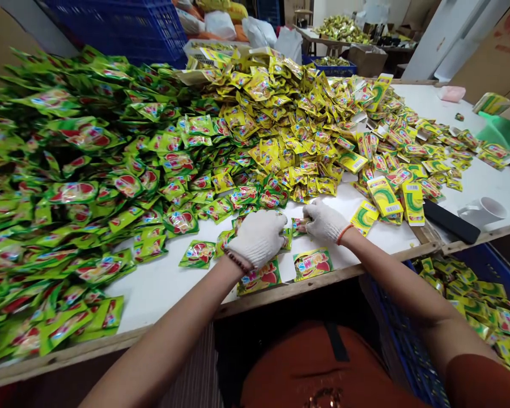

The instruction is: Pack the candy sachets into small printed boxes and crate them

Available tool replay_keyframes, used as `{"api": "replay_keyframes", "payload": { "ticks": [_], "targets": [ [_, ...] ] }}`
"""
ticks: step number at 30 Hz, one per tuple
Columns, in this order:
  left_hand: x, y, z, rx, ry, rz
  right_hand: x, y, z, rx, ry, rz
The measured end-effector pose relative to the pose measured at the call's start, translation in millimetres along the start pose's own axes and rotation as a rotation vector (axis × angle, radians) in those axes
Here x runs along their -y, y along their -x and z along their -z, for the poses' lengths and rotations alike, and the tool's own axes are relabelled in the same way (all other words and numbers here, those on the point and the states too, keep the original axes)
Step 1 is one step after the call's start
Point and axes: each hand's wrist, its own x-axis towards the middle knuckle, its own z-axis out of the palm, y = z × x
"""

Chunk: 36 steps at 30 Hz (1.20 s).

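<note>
Both of my hands wear white knit gloves over the white tabletop. My left hand [258, 238] is closed, its fingers curled at the edge of a green candy packet [288, 239] that the glove mostly covers. Just to the right, my right hand [324, 220] pinches a small red-and-green packet [298, 227]. In front of my hands, by the table's edge, lie two flat printed cards with watermelon pictures: one card [313, 264] in full view, the other card [261, 277] partly under my left wrist. A loose green packet [196, 254] rests left of my left hand.
A large heap of green packets [80, 192] covers the left side. Yellow packets [297, 119] pile up behind my hands. At right are banana-printed packs [385, 198], a black phone [451, 221] and a white mug [487, 209]. A blue crate [499, 263] of packs stands below.
</note>
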Motion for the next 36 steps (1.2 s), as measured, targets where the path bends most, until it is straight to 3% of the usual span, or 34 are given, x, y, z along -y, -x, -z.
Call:
{"api": "replay_keyframes", "payload": {
  "ticks": [2,5,8,11,14,18,20,23,27,29,31,36],
  "targets": [
    [-2,-13,-0.9,0.080,-0.057,0.000,-1,4,-1,0.005,-0.016,-0.009],
    [0,-26,-2.8,0.102,-0.082,0.033,-10,7,0,-0.018,-0.138,-0.020],
    [4,-37,-2.5,0.006,-0.112,0.135,-21,3,2,-0.063,-0.284,0.053],
    [2,-56,-2.7,-0.115,-0.005,0.256,-30,-2,4,-0.219,-0.382,0.082],
    [-3,-83,-6.2,-0.083,0.169,0.350,-37,-5,9,-0.349,-0.400,0.042],
    [-7,-107,-9.7,-0.101,0.260,0.370,-44,-2,14,-0.364,-0.409,0.048],
    [-3,-103,-7.7,-0.130,0.302,0.344,-45,0,17,-0.354,-0.414,0.117],
    [6,-79,-0.6,-0.185,0.459,0.242,-42,3,21,-0.347,-0.406,0.265],
    [14,-41,5.0,-0.074,1.025,0.067,-28,11,25,-0.191,-0.589,0.374],
    [12,-30,1.7,-0.029,1.245,0.099,-21,15,26,-0.051,-0.682,0.328],
    [8,-26,-4.3,-0.092,1.371,0.179,-15,19,26,0.011,-0.732,0.264],
    [0,-29,-12.2,-0.198,1.319,0.230,-8,21,23,-0.149,-0.655,0.297]
  ]
}}
